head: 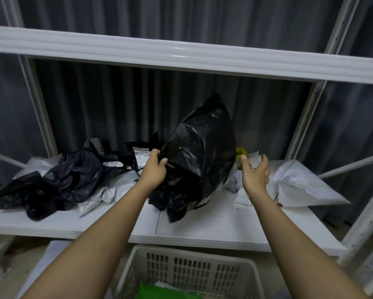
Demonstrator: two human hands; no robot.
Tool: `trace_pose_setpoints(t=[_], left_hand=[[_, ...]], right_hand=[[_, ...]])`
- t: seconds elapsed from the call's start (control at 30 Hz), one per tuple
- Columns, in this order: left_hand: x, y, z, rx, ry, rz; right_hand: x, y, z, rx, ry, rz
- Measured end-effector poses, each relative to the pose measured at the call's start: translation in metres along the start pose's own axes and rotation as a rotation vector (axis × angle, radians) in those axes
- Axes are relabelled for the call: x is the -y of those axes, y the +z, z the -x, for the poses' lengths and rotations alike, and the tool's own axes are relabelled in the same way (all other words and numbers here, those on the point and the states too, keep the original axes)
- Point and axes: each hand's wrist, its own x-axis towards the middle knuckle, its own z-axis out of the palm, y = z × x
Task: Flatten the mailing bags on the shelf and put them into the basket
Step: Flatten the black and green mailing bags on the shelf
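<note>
Right now my left hand (155, 167) grips the big black mailing bag (199, 156) by its left edge, fingers curled over the plastic and thumb pressed against the front, holding it puffed up and standing tall on the white shelf (213, 225). The bag's bottom end touches the shelf board, and its pointed top leans up toward the rail of the shelf above (181, 55). My right hand (255, 172) is just to the right of that bag, spread with relaxed fingers and palm turned toward it, holding nothing; I cannot tell whether it touches the plastic. Left of the black bag lies a crumpled heap of dark bags (58, 182) with a pale grey one (107, 190) tucked under its near edge, and a bag with a white printed label (140, 155) sits just behind my left hand. Right of the black bag, a flat white mailing bag (300, 186) lies with some crumpled white pieces (235, 182) between, and something yellow (241, 151) peeks out behind my right thumb. Below the black bag, in front of the shelf edge, stands the pale slotted basket (187, 270), with a green bag (159, 291) lying inside it. Grey curtains (116, 100) hang behind the black bag.
</note>
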Motion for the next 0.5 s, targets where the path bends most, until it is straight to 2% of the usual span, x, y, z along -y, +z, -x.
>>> trace_pose_setpoints(t=[0.1,0.23,0.3,0.4,0.5], left_hand=[[-0.006,0.003,0.002,0.007,-0.037,0.129],[-0.006,0.008,0.005,0.083,-0.042,0.195],[-0.002,0.01,0.006,0.104,-0.056,0.236],[-0.001,0.01,0.009,0.121,-0.099,0.351],[-0.001,0.007,0.011,0.136,-0.107,0.41]], right_hand=[[-0.016,0.008,0.01,0.174,0.164,-0.131],[-0.032,0.022,0.036,0.485,0.474,-0.285],[-0.038,0.029,0.047,0.599,0.563,-0.407],[-0.041,0.039,0.058,0.628,0.553,-0.5],[-0.041,0.048,0.06,0.541,0.517,-0.603]])
